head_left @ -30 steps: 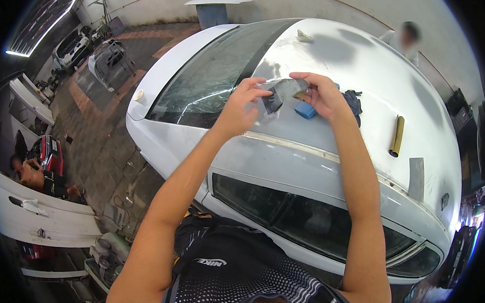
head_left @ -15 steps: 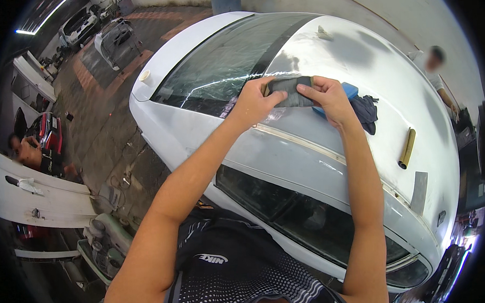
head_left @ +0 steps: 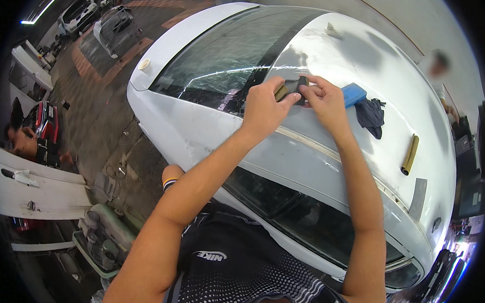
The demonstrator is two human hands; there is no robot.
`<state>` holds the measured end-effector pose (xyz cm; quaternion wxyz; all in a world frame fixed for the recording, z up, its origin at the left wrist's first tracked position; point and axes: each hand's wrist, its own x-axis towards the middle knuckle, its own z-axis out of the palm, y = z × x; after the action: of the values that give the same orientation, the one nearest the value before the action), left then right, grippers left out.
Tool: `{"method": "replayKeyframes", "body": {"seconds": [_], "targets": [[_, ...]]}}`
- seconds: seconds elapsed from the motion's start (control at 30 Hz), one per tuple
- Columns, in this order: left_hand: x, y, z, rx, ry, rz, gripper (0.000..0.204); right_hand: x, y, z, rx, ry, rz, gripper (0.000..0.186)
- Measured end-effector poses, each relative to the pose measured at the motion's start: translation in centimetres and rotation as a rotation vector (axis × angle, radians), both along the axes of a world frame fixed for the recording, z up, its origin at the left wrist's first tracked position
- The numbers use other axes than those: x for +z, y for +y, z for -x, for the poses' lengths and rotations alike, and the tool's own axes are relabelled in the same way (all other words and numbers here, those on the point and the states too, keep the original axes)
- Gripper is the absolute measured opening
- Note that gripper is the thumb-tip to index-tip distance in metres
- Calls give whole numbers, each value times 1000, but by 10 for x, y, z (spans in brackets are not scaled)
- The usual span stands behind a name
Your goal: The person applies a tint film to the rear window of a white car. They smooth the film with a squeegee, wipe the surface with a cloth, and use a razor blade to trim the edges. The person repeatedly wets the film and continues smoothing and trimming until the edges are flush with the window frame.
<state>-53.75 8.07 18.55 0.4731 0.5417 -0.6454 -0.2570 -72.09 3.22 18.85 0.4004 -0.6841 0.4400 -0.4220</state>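
My left hand point(head_left: 266, 109) and my right hand point(head_left: 327, 104) come together above the roof edge of a white and grey car point(head_left: 306, 138). Between them they hold a small sheet of sandpaper point(head_left: 304, 86), dark grey on one face and olive on the other, now bent or folded. Fingers and thumbs of both hands pinch it; part of it is hidden behind them. Just right of my right hand, a blue block point(head_left: 352, 95) lies on the roof, a dark cloth point(head_left: 370, 115) beside it.
An olive roll of sheet point(head_left: 410, 155) and a flat grey strip point(head_left: 418, 197) lie on the roof at right. A white cup point(head_left: 144, 64) stands on the car at far left. One person point(head_left: 437, 72) is beyond the car, another point(head_left: 26, 145) at left, near a white panel point(head_left: 35, 191).
The sandpaper was stretched flat between my hands and is now bent or folded, with my hands closer together. My left hand has shifted right. A knee now shows beside my left forearm.
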Motion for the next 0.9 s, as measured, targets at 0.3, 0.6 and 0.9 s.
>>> {"method": "replayKeyframes", "body": {"seconds": [0.3, 0.6, 0.9], "targets": [[-37, -8, -16, -185, 503, -184, 26, -2, 11, -8, -48, 116, 178, 19], [-33, -5, -26, 152, 482, -182, 25, -13, 11, -15, 49, 146, 177, 23], [-47, -3, 9, 71, 105, 459, 31, -1, 12, -17, 147, -252, -188, 32]]}}
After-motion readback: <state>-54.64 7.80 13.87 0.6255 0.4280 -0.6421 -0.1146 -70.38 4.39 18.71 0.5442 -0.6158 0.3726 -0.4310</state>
